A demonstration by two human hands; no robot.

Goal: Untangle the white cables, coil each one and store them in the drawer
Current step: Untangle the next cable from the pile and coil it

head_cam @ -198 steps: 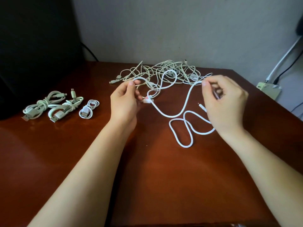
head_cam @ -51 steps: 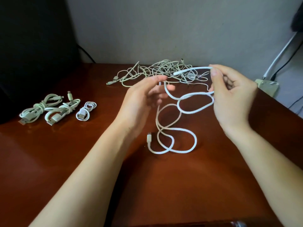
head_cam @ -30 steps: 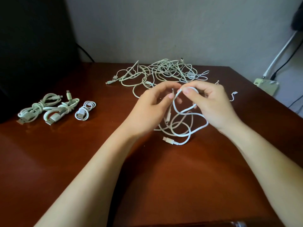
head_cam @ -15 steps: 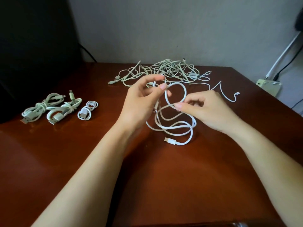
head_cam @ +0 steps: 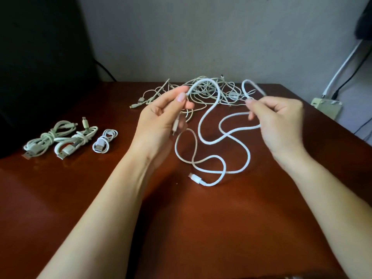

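Nearest you on the table (head_cam: 201, 228) lies the plug end (head_cam: 196, 178) of the white cable (head_cam: 219, 135), its slack loops resting on the wood between your wrists; above them your left hand (head_cam: 161, 119) pinches the cable between thumb and forefinger where it arches up, and your right hand (head_cam: 279, 121) pinches another stretch at its fingertips, the other fingers curled; this cable looks free of the heap but is not yet coiled; off to your left sit three coiled cables (head_cam: 66, 137), so that share looks done; at the far edge the tangled heap (head_cam: 209, 91) waits, several cables by my guess; no drawer is in view, so storing seems all ahead; your right hand is blurred, and a short end hanging by your left palm is hard to make out
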